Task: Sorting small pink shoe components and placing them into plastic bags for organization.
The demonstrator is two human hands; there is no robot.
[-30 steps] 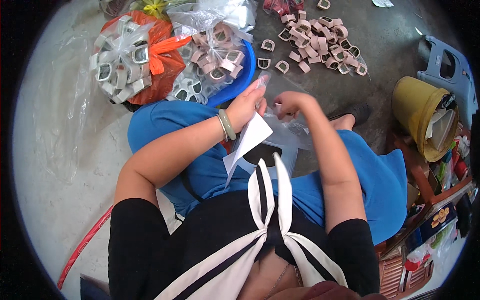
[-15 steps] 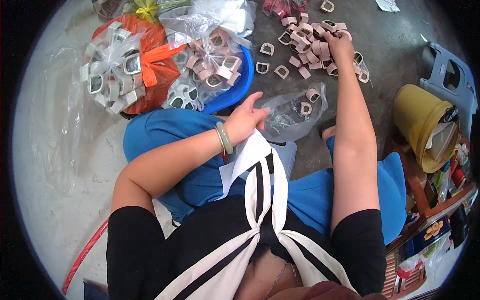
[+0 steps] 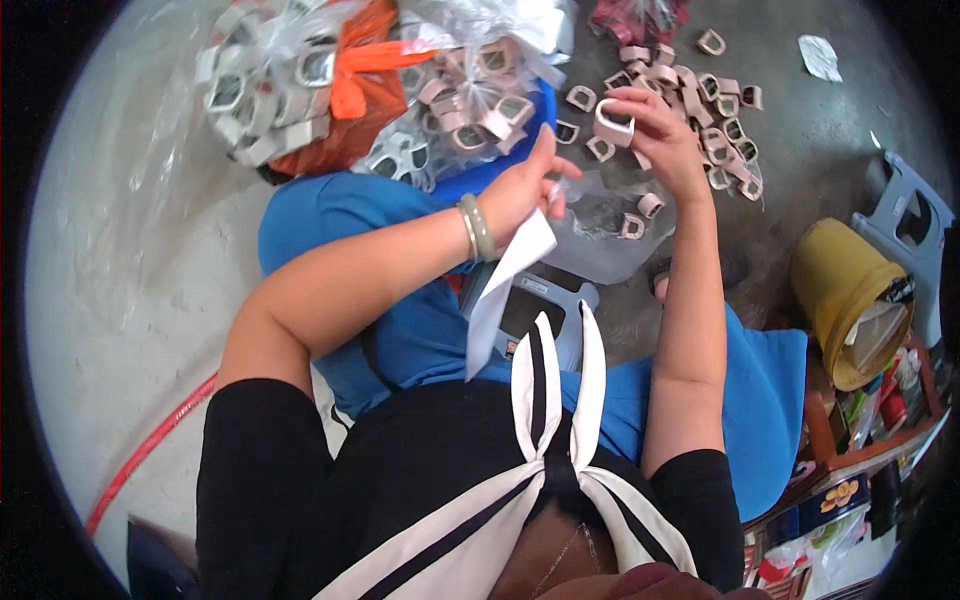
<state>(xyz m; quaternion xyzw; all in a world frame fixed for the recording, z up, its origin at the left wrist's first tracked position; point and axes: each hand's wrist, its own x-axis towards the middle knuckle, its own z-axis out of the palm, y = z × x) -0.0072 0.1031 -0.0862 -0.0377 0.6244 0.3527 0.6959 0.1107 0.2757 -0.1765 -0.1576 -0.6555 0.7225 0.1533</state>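
Note:
My right hand (image 3: 665, 140) pinches a pale pink D-shaped ring (image 3: 613, 127) between thumb and fingers, raised in front of a loose heap of similar rings (image 3: 715, 100) on the floor. To its left, my left hand (image 3: 520, 200) has its thumb up and its other fingers partly curled. A white sheet (image 3: 510, 275), seemingly paper, hangs down from beneath that palm, its held edge hidden by the hand. Just beyond the left fingers lies a clear plastic bag (image 3: 600, 250) with a few pink rings (image 3: 634, 226) in or on it.
Knotted clear bags of pink rings (image 3: 480, 110) sit in a blue basin (image 3: 540, 125); a bag of white rings (image 3: 270, 100) and an orange bag (image 3: 370, 100) stand left. A grey-blue stool (image 3: 905, 205) and yellow bucket (image 3: 840, 290) are at right. Another stool (image 3: 550, 310) shows between my legs.
My right hand has come back from the heap, toward the left, with one pink ring in its fingers. My left hand has shifted up and right with the white sheet.

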